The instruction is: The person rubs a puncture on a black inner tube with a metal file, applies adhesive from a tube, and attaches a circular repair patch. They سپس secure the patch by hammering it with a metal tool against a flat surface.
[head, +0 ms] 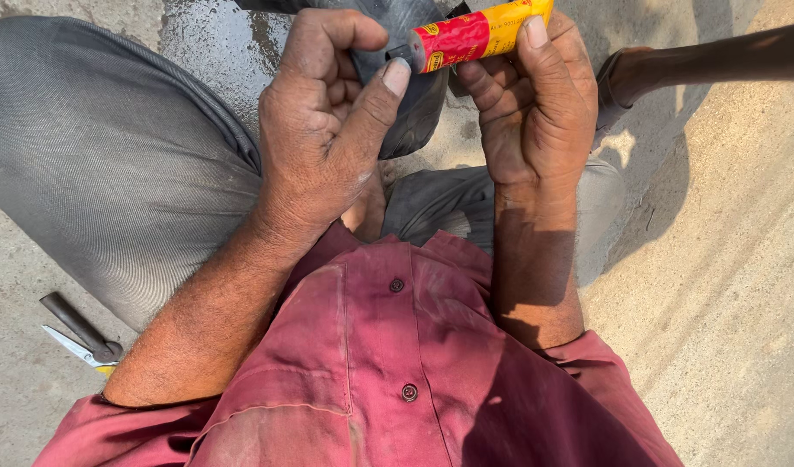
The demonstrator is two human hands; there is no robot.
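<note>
The person sits low over sandy ground [726, 285], grey trousers [112, 164] spread to either side and a red buttoned shirt [388, 363] filling the bottom of the view. The right hand [535, 104] holds a red and yellow tube [475, 33] up near the top edge, its fingers [535, 35] wrapped closed around the tube's body so that the capped end points toward the other hand. The left hand [328, 121] is curled almost into a fist just beside that end, the thumb [388, 86] stretched up so its tip sits at the tube's dark nozzle; whether it grips the cap cannot be told. Behind both hands lies a piece of dark rubber [414, 95]. A pair of scissors [81, 337] rests on the ground at lower left, well apart from the hands.
</note>
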